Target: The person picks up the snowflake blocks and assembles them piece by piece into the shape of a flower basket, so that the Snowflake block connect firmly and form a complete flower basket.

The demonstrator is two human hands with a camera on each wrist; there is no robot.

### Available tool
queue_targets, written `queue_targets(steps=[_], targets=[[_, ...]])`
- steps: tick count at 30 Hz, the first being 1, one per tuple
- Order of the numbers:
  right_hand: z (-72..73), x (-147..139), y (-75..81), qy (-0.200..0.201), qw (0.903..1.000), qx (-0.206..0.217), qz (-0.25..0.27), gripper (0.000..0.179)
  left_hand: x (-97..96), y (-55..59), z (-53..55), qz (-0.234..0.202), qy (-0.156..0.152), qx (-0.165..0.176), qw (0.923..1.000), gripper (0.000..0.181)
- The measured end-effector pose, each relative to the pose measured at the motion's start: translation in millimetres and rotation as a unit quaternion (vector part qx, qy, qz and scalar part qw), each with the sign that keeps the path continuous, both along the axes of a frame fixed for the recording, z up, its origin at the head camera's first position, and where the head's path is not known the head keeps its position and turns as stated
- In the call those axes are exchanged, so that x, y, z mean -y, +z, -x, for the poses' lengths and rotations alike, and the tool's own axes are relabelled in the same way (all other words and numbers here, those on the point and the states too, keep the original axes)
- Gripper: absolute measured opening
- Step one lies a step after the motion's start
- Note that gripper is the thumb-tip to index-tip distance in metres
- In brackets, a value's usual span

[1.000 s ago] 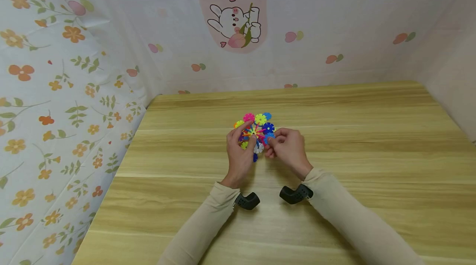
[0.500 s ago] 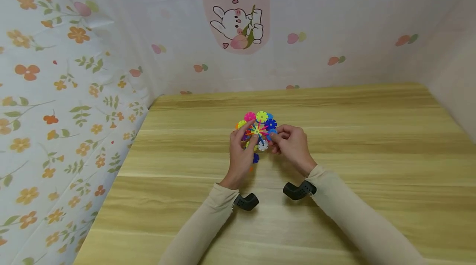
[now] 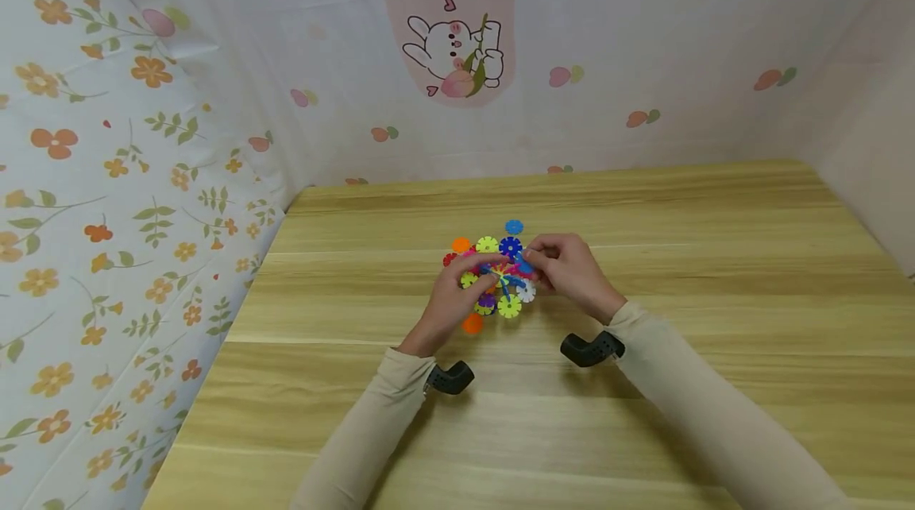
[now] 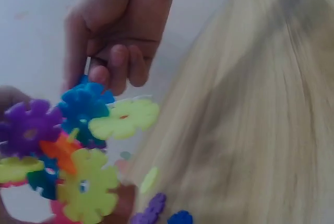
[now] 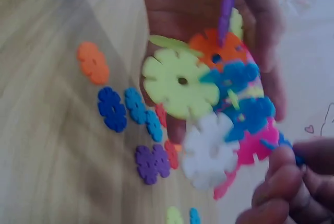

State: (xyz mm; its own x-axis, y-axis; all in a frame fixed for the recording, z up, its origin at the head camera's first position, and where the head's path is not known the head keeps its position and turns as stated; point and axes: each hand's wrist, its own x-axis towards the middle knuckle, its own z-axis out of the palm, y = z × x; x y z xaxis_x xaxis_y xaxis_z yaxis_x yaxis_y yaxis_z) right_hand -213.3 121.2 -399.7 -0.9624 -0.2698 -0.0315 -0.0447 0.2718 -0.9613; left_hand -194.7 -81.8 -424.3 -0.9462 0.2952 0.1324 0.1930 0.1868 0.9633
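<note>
Between the two hands is a cluster of interlocking flower-shaped plastic discs in yellow, blue, pink, orange, purple and white. My left hand grips it from the left, fingers over the top and thumb on the near side; in the right wrist view this left hand wraps behind it. My right hand pinches a blue disc at the cluster's right side. Its thumb and fingers cover much of that disc in the right wrist view. In the left wrist view, a yellow disc faces the camera.
Loose discs lie on the wooden table under and around the hands. Among them are a light blue disc behind, an orange disc in front, and purple discs. A printed cloth hangs behind the table.
The cluster has turned and tipped, with its centre shifted nearer and slightly right. Both hands keep their hold; the wrists have spread apart. The orange disc in front shows more fully.
</note>
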Motion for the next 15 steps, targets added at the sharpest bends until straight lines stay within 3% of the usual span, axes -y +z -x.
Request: queue_targets(steps=[7, 11, 15], targets=[[5.1, 2, -2.0, 0.034, 0.9994, -0.002, -0.011, 0.028, 2.7, -5.5, 1.4, -0.069, 0.013, 0.052, 0.9962, 0.027], [10.2, 1, -10.0, 0.023, 0.9995, 0.022, -0.004, 0.035, 5.3, -5.8, 3.3, -0.092, 0.052, 0.053, 0.993, 0.027], [15.1, 4, -23.3, 0.061, 0.9919, -0.015, -0.11, 0.023, 9.7, -3.3, 5.7, -0.126, 0.101, 0.039, 0.9861, 0.027]])
